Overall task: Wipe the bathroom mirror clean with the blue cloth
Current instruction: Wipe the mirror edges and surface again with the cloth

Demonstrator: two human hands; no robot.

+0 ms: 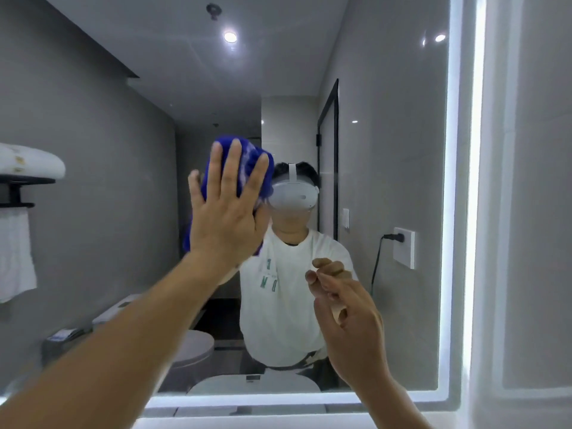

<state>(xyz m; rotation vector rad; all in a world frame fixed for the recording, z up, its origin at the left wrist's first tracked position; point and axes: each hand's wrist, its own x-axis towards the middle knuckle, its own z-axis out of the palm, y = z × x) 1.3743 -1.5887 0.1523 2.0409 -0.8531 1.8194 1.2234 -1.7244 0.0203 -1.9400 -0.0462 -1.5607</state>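
**Glass, Cloth and Matt Wall**

The mirror (387, 150) is smooth, glossy glass, giving sharp reflections and small glints of light. Its lit border strip (452, 212) looks frosted and milky. The blue cloth (247, 156) is soft, fuzzy fabric with a nubby pile. The wall (532, 212) beside the mirror is grey, smooth and matt. A reflected white towel (15, 252) looks like soft cloth.

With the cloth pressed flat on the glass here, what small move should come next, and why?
Probably slide the left hand rightward, keeping the blue cloth flat against the mirror. Straight fingers press the cloth left of centre, and a wide stretch of glass lies between it and the lit right edge. The right hand holds nothing.
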